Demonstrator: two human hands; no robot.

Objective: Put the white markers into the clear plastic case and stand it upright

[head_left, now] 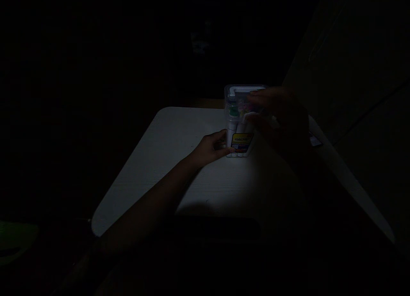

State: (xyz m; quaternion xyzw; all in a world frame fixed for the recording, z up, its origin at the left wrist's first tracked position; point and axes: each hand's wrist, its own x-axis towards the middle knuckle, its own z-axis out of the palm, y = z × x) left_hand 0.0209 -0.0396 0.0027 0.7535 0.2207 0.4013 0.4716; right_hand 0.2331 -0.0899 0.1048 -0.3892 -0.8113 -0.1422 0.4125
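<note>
A clear plastic marker box (242, 142) with a yellow and dark label stands upright on the white tabletop. White-barrelled markers show through its wall, and a green cap is visible near the top. My left hand (213, 150) grips the box low on its left side, thumb along the front. At the upper right, my right hand (282, 116) has its fingers over the lid and its thumb by the front rim, closed around that corner. Its far fingers are lost in the dark. A white handle (245, 89) lies across the top of the lid.
The white table (147, 159) has rounded corners and a dark slot along its near edge. A flat dark object, perhaps a phone (315, 139), lies at the right beyond my right wrist. Something green (17, 236) shows at the lower left. Deep shadow hides most surroundings.
</note>
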